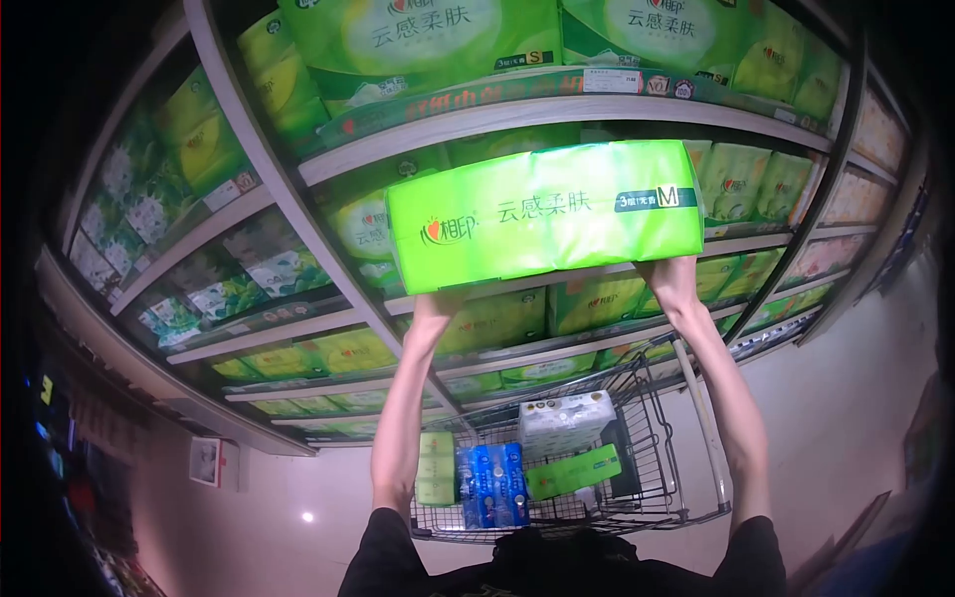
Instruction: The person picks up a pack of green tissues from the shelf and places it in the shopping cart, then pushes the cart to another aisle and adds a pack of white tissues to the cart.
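Note:
A large bright green pack of tissues (547, 224), marked M on its near side, is held up level in front of the shelves. From below and behind its left end, my left hand (436, 302) grips it, with the fingers hidden by the pack. At the right end my right hand (670, 276) supports its underside; those fingers are mostly hidden too. Both arms reach forward over a wire shopping cart (652, 453). Inside the cart lie a blue pack of rolls (494, 485), a white pack (567, 423) and smaller green packs (574, 472).
Shelving (557, 111) full of green tissue packs rises directly ahead, its boards close above and below the held pack. An upright post (298, 199) stands to the left. Pale floor (308, 497) extends on both sides, with a small white box (213, 463) at left.

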Tool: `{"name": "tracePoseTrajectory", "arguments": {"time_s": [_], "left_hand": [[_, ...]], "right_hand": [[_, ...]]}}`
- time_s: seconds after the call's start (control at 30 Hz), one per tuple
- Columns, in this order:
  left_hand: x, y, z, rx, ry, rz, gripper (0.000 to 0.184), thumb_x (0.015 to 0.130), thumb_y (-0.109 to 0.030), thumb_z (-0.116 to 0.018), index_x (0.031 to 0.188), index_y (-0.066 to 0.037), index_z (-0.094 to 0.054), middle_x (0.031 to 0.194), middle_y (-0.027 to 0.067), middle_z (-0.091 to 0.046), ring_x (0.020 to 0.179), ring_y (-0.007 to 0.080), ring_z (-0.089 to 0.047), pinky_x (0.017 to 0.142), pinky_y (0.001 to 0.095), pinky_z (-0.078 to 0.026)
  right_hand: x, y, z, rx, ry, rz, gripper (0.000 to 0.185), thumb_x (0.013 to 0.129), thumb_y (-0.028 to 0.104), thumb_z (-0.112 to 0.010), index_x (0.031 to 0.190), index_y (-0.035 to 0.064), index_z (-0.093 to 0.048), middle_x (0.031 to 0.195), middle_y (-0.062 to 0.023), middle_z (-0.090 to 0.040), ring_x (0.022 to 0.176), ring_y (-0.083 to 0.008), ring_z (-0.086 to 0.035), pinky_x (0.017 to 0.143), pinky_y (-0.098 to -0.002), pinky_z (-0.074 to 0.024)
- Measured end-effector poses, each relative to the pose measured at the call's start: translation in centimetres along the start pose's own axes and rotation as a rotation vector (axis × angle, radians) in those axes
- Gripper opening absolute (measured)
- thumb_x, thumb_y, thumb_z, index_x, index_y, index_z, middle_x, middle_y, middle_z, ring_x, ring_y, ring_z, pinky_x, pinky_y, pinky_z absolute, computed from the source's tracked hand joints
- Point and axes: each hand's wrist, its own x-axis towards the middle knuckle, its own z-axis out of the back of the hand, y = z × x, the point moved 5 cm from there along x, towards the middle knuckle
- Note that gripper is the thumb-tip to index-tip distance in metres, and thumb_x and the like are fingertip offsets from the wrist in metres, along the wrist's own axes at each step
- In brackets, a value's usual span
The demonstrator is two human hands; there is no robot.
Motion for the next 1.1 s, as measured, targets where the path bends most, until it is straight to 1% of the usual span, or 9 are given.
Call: {"name": "tracePoseTrajectory", "arguments": {"time_s": [0.37, 0.47, 0.6, 0.67, 0.7, 0.8, 0.87, 1.0, 1.1], "left_hand": [[0.0, 7.8, -3.5, -0.03, 0.007, 0.262, 0.035, 0.077, -0.003, -0.073, 0.111, 0.0, -0.062, 0.097, 0.0129, -0.067, 0.085, 0.0226, -0.064, 0.077, 0.0325, -0.05], [0.3, 6.3, -4.2, 0.083, 0.018, 0.046, 0.037, 0.077, -0.004, -0.074, 0.112, 0.0, -0.061, 0.096, 0.0125, -0.067, 0.083, 0.0241, -0.063, 0.077, 0.0335, -0.05], [2.1, 5.7, -5.6, -0.021, 0.062, 0.046, 0.038, 0.076, -0.005, -0.076, 0.111, 0.001, -0.061, 0.095, 0.0115, -0.068, 0.082, 0.0227, -0.063, 0.078, 0.0345, -0.05], [2.8, 7.2, -6.8, 0.005, 0.155, 0.113, 0.056, 0.07, -0.003, -0.074, 0.122, 0.002, -0.054, 0.115, 0.0181, -0.061, 0.103, 0.031, -0.06, 0.088, 0.0393, -0.047], [3.3, 6.1, -6.4, -0.08, 0.0, 0.156, 0.039, 0.073, -0.008, -0.081, 0.107, 0.003, -0.062, 0.096, 0.0107, -0.069, 0.087, 0.0187, -0.063, 0.079, 0.0325, -0.051], [4.9, 5.1, -6.4, -0.134, 0.011, 0.128, 0.04, 0.074, -0.008, -0.08, 0.107, 0.004, -0.061, 0.097, 0.0116, -0.069, 0.089, 0.0193, -0.064, 0.079, 0.0319, -0.051], [5.4, 3.3, -6.0, -0.096, -0.017, 0.182, 0.057, 0.08, -0.013, -0.077, 0.128, 0.001, -0.048, 0.113, 0.0131, -0.063, 0.101, 0.0211, -0.061, 0.088, 0.0337, -0.049], [7.1, 2.4, -6.1, -0.203, -0.054, 0.2, 0.082, 0.089, -0.046, -0.065, 0.143, 0.0, -0.024, 0.128, 0.0233, -0.053, 0.118, 0.0318, -0.053, 0.101, 0.0389, -0.04], [8.2, 3.3, -6.4, -0.179, -0.103, 0.276, 0.089, 0.093, -0.052, -0.057, 0.15, 0.001, -0.014, 0.141, 0.0273, -0.043, 0.13, 0.0351, -0.044, 0.108, 0.0387, -0.033]], "right_hand": [[-0.6, -8.6, -5.9, -0.009, 0.084, -0.082, 0.02, 0.07, -0.006, -0.068, 0.089, -0.0018, -0.065, 0.083, -0.019, -0.066, 0.077, -0.0374, -0.065, 0.065, -0.0386, -0.0517], [-1.2, -9.8, -6.7, -0.022, 0.058, -0.076, 0.022, 0.073, -0.004, -0.068, 0.094, -0.0023, -0.064, 0.086, -0.0192, -0.067, 0.078, -0.0369, -0.066, 0.066, -0.0382, -0.052], [-1.5, -11.0, -7.7, 0.151, 0.031, -0.184, 0.026, 0.074, -0.002, -0.068, 0.099, -0.0041, -0.062, 0.086, -0.0187, -0.068, 0.078, -0.0314, -0.068, 0.068, -0.037, -0.0528], [-1.4, -11.6, -8.1, 0.23, 0.036, -0.262, 0.029, 0.073, 0.001, -0.071, 0.099, -0.0064, -0.062, 0.084, -0.0168, -0.069, 0.077, -0.0273, -0.069, 0.067, -0.036, -0.0531], [-0.8, -11.2, -8.0, 0.279, 0.072, -0.301, 0.029, 0.074, 0.003, -0.073, 0.1, -0.0064, -0.062, 0.088, -0.0163, -0.069, 0.081, -0.0271, -0.068, 0.071, -0.0358, -0.053], [0.8, -13.2, -8.6, 0.077, 0.303, -0.258, 0.046, 0.079, 0.02, -0.075, 0.115, -0.0023, -0.057, 0.119, -0.0207, -0.059, 0.113, -0.0335, -0.057, 0.095, -0.0399, -0.0458], [2.0, -12.9, -8.5, 0.12, 0.26, -0.321, 0.058, 0.081, 0.025, -0.074, 0.126, -0.0021, -0.048, 0.121, -0.0223, -0.057, 0.115, -0.0368, -0.055, 0.098, -0.0409, -0.0442], [3.4, -12.6, -9.4, 0.111, 0.178, -0.31, 0.075, 0.084, 0.033, -0.071, 0.138, -0.0029, -0.033, 0.132, -0.0263, -0.047, 0.123, -0.0395, -0.048, 0.102, -0.0423, -0.0407], [4.4, -11.2, -10.0, -0.014, 0.075, -0.239, 0.077, 0.087, 0.035, -0.068, 0.141, -0.0025, -0.028, 0.13, -0.028, -0.044, 0.121, -0.0423, -0.046, 0.101, -0.0447, -0.0404]]}}
